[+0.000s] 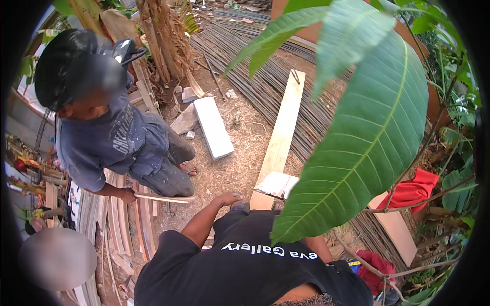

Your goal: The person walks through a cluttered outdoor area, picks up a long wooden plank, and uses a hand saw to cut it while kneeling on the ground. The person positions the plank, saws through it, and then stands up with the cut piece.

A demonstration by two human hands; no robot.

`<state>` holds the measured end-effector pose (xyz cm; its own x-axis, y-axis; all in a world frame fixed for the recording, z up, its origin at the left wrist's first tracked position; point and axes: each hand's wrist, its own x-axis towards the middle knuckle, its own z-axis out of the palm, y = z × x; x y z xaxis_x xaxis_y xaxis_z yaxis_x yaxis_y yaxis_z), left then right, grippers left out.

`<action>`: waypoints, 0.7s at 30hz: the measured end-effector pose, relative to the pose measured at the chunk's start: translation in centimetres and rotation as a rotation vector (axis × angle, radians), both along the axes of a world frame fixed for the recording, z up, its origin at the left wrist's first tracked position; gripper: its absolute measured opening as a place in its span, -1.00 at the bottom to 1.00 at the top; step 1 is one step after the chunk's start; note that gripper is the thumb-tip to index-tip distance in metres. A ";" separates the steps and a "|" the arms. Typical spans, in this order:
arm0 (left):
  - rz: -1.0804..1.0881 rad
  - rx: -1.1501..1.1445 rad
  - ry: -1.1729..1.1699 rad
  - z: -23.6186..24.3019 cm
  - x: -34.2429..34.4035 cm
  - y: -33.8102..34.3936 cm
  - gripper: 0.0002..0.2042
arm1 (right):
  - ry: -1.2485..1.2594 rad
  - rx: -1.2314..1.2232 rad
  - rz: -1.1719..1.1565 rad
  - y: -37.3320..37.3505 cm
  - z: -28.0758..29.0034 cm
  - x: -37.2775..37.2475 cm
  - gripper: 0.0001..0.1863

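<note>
My left hand (228, 199) rests at the dark cloth over my left knee, beside the near end of a long pale wooden board (279, 127). Its fingers are too small and turned away to read. Only my upper right arm (319, 248) shows; a large green leaf (357, 137) close to the camera covers where the hand might be. On the board lies a flat white piece (277, 184) with a dark edge, partly behind the leaf. Two dark bars or prongs (295, 76) show at the board's far end.
On the left a person (109, 127) in a cap holds a thin wooden strip (161, 197). A white block (213, 127) lies on the ground. Long thin rods (245, 56) are stacked behind. Curved planks (117, 214) lie left; red cloth (416, 191) hangs right.
</note>
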<state>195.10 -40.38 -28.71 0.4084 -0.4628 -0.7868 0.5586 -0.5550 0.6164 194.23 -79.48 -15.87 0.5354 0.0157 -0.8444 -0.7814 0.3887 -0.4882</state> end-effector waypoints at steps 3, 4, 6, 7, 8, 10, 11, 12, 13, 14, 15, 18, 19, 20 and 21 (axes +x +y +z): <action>-0.182 0.035 -0.271 -0.4 -1.3 -2.8 -0.29 | 0.063 -0.061 -0.013 -2.4 -5.0 -1.6 -0.71; -0.079 0.073 -0.376 -3.9 -4.2 -1.2 -0.29 | 0.055 -0.050 0.023 -0.8 -5.3 -1.3 -0.71; 0.111 0.182 -0.598 -10.1 -9.7 2.5 -0.30 | -0.002 0.007 0.099 3.5 -4.3 -1.0 -0.71; 0.179 0.056 -0.609 -8.6 -9.2 0.6 -0.33 | 0.027 -0.027 0.078 2.1 -3.8 -1.5 -0.72; 0.248 -0.062 -0.621 -6.7 -9.1 -0.4 -0.36 | 0.047 -0.012 0.047 1.5 -3.3 -1.6 -0.73; 0.349 -0.113 -0.325 -1.7 -8.9 1.0 -0.37 | 0.089 0.062 0.010 2.5 -2.8 -1.8 -0.75; 0.394 -0.025 -0.040 -1.2 -9.1 3.0 -0.37 | 0.126 -0.005 0.012 3.7 -3.4 -1.6 -0.67; 0.432 0.044 0.249 -0.9 -9.6 5.4 -0.36 | 0.101 0.012 0.023 4.7 -4.0 -1.4 -0.66; 0.498 0.027 0.189 -0.7 -9.9 6.8 -0.40 | 0.074 0.028 0.025 5.2 -4.9 -1.2 -0.65; 0.562 0.012 0.130 -0.4 -10.5 8.3 -0.44 | 0.049 0.046 0.025 5.8 -5.8 -1.0 -0.63; 0.614 -0.013 0.069 -0.4 -10.9 9.4 -0.49 | 0.045 0.049 0.147 4.7 -7.7 -0.7 -0.62; 0.713 0.144 0.067 -1.8 -11.5 12.2 -0.64 | 0.114 0.015 0.014 5.0 -9.2 -0.4 -0.73; 0.720 0.178 0.051 -1.6 -12.1 13.2 -0.66 | 0.104 -0.021 0.018 5.4 -10.1 -0.8 -0.72; 0.713 0.198 -0.017 -2.8 -13.5 14.4 -0.66 | 0.093 -0.061 0.041 6.4 -10.6 -0.5 -0.72; 0.561 0.309 -0.021 -3.9 -14.9 17.1 -0.64 | 0.101 -0.073 0.043 8.0 -10.7 -0.7 -0.73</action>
